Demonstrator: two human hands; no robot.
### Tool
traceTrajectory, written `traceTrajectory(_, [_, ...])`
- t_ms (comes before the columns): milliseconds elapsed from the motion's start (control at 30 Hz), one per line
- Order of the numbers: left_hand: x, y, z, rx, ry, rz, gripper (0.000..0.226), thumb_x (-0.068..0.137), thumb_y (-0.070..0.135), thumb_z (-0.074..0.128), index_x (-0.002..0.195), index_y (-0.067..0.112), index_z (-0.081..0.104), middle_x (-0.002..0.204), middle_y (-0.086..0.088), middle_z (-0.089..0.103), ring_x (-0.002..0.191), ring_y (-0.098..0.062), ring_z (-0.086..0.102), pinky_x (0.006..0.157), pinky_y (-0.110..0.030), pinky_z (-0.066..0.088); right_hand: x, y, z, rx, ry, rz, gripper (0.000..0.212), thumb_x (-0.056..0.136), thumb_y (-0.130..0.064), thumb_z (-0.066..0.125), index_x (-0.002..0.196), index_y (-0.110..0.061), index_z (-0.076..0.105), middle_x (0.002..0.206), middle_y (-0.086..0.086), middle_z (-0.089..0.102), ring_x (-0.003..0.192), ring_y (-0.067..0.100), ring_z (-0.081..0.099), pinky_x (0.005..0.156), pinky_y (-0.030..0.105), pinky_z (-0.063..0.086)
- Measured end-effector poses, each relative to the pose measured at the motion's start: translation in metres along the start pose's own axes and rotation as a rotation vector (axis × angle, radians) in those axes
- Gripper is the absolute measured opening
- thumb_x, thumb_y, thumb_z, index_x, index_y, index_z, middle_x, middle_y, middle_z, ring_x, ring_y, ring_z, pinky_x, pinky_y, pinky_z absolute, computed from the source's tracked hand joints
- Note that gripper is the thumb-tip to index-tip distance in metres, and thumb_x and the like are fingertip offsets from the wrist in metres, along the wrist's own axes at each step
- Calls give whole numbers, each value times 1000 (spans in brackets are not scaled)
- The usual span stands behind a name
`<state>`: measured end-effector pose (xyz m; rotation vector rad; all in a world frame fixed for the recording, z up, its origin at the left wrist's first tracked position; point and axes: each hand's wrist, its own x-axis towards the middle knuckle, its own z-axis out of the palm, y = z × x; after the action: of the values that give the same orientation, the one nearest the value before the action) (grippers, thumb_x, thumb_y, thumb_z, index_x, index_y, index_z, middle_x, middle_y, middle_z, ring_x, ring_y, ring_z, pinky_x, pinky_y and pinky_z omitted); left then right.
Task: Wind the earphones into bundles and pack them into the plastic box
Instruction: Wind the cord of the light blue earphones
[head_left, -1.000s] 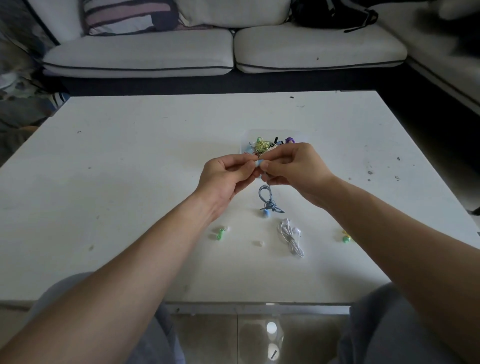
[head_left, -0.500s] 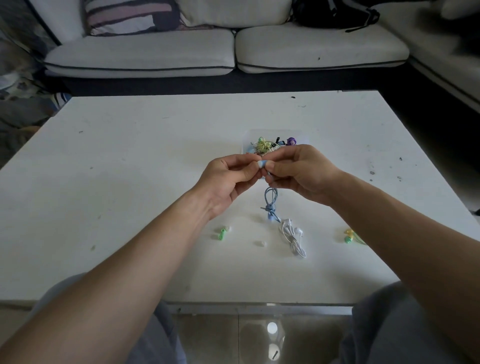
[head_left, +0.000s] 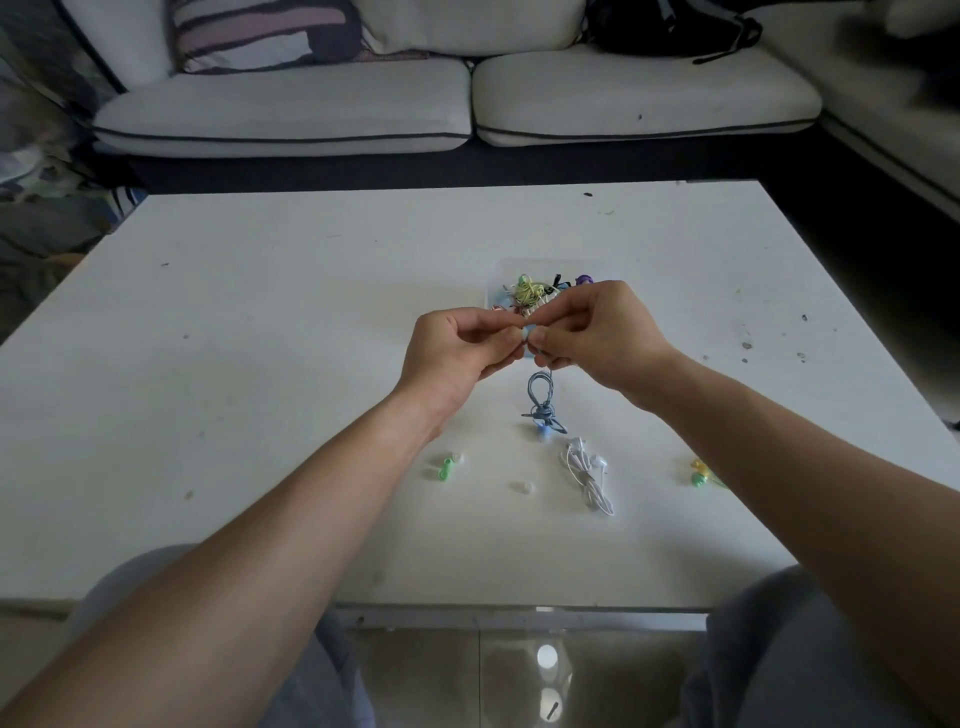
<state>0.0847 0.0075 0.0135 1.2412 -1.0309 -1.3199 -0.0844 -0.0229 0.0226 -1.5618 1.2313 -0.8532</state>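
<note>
One white earphone bundle (head_left: 587, 475) lies on the table (head_left: 260, 312), nearer than the hands. Left hand (head_left: 457, 348) and right hand (head_left: 597, 332) together pinch the blue earphones (head_left: 540, 402), whose wound cable hangs beneath them. Just beyond the right hand, the plastic box (head_left: 497, 271) holds coloured bundles.

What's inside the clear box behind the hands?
The plastic box holds a yellow-green bundle, a black bundle and a purple earbud. The right hand hides the near part.

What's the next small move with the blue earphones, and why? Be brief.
Probably move the blue earphones forward and lower them into the plastic box: the cable hangs already wound and knotted, the left hand and right hand pinch its earbud, and the box sits beyond them.
</note>
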Motion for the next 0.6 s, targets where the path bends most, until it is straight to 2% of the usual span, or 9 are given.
traceTrajectory(133, [0,-2,2,24,17,21,14,86,-5,69,90,7,74,83,-11,73,73,-17,69,78,-23,58,-1,2,3,-6,33,-6,4,86,-2,73,90,-2,72,72,13,74,66,22,71,73,41,62])
traceTrajectory(267, [0,0,0,-150,-21,-73,14,84,-7,67,93,3,72,83,-9,74,73,-16,71,75,-20,57,-2,1,-1,209,-94,82,7,90,0,69,96,-1,72,75,12,71,67,18,68,76,34,60])
traceTrajectory(367, [1,3,-2,-237,-60,-121,15,85,-9,64,94,1,70,80,-7,75,71,-14,71,72,-18,57,-2,-3,-4,308,-168,120,9,91,1,66,93,-4,72,76,11,70,68,17,67,77,32,59])
traceTrajectory(600, [2,7,-5,-185,-108,-65,14,85,-3,66,89,8,73,84,-9,74,77,-18,70,76,-22,57,-1,-7,-8,397,-232,179,11,92,0,63,92,-6,72,74,9,69,69,16,67,77,31,59])
